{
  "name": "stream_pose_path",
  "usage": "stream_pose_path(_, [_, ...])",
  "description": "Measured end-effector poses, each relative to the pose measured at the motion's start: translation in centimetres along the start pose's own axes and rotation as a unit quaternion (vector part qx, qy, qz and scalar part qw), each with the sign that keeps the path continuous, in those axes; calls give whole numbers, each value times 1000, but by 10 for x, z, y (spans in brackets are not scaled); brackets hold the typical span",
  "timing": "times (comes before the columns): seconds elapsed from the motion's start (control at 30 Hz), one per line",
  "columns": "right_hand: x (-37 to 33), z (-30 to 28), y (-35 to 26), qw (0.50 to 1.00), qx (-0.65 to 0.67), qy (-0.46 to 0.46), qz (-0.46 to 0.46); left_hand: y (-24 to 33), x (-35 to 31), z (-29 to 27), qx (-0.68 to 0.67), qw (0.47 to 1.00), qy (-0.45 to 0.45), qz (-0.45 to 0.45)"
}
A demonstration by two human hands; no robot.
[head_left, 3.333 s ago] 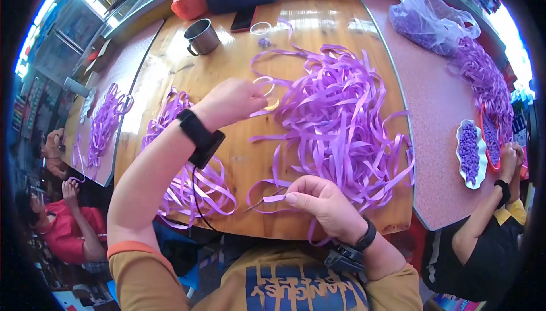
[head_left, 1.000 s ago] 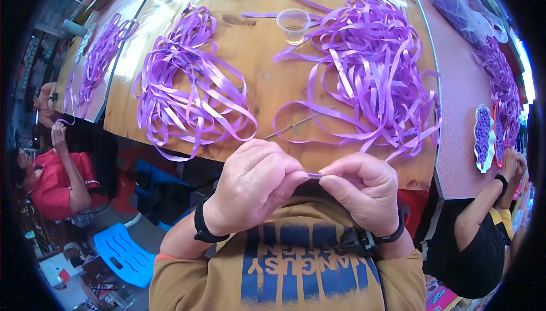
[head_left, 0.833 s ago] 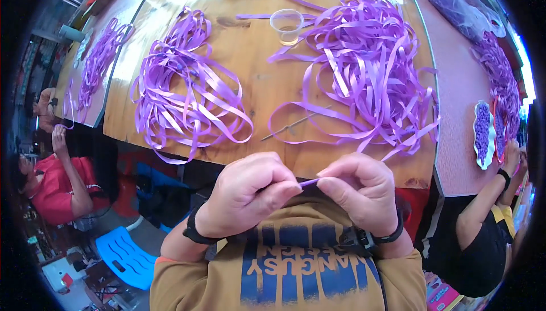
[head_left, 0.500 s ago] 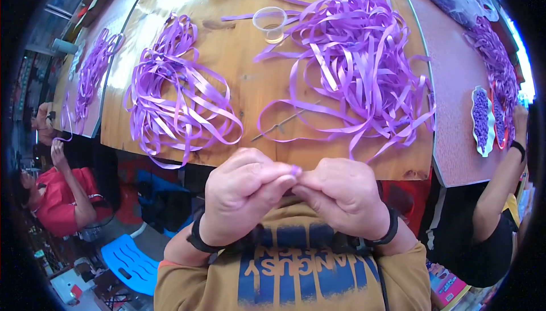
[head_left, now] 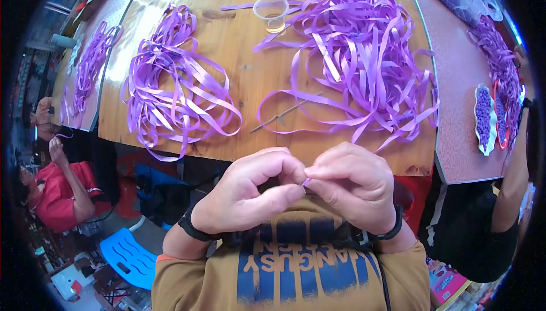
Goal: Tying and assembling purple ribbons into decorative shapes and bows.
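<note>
In front of my chest, above the near table edge, both hands meet at the fingertips. A tiny folded bit of purple ribbon (head_left: pixel 306 182) shows between them. My right hand (head_left: pixel 355 189) pinches it with thumb and forefinger. My left hand (head_left: pixel 244 191) curves round the other side, its thumb and forefinger apart, the tips close to the ribbon bit; whether they touch it I cannot tell. Beyond the hands, a large loose heap of purple ribbon (head_left: pixel 364 55) covers the right of the wooden table, and a smaller bundle of purple ribbon (head_left: pixel 170 89) lies on the left.
A clear plastic cup (head_left: pixel 271 15) stands beside the large heap. A thin metal tool (head_left: pixel 278 119) lies near the front edge. On the right side table, a white scalloped tray (head_left: pixel 483 120) holds small purple pieces. One co-worker (head_left: pixel 62 191) sits left, another (head_left: pixel 472 231) right. A blue stool (head_left: pixel 131 257) stands left.
My left thumb and forefinger have come apart from a pinch. The right hand has turned and risen a little, now pinching the ribbon bit. The co-worker's arm at right has shifted.
</note>
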State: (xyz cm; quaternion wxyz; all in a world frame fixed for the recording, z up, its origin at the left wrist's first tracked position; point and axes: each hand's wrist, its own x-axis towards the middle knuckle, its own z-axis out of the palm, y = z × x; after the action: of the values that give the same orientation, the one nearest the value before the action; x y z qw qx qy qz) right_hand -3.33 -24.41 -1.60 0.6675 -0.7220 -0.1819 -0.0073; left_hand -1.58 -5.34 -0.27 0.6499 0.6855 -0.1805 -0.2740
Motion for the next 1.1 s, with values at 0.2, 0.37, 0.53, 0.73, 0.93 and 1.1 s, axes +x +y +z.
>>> stream_pose_path(0.2, [0, -2, 1, 999, -21, -28, -39, -4, 0, -2, -220, 963, -29, -155])
stream_pose_path(0.37, [-2, -2, -2, 987, -111, -10, -117, -3, 4, -3, -385, 902, -45, -190])
stream_pose_path(0.53, [-4, -1, -4, 973, -181, 9, -143, 2, 3, 0, -316, 929, -9, -190])
stream_pose_path(0.73, [-2, -3, -2, 986, -131, -1, -101, 2, 3, 3, -178, 975, 22, -128])
stream_pose_path(0.93, [-1, -4, 1, 997, -58, 5, -50, 0, 7, 5, 141, 980, 70, 121])
stream_pose_path(1.1, [0, -1, 0, 990, -118, 56, -57, -2, 9, 6, 109, 983, 75, 125])
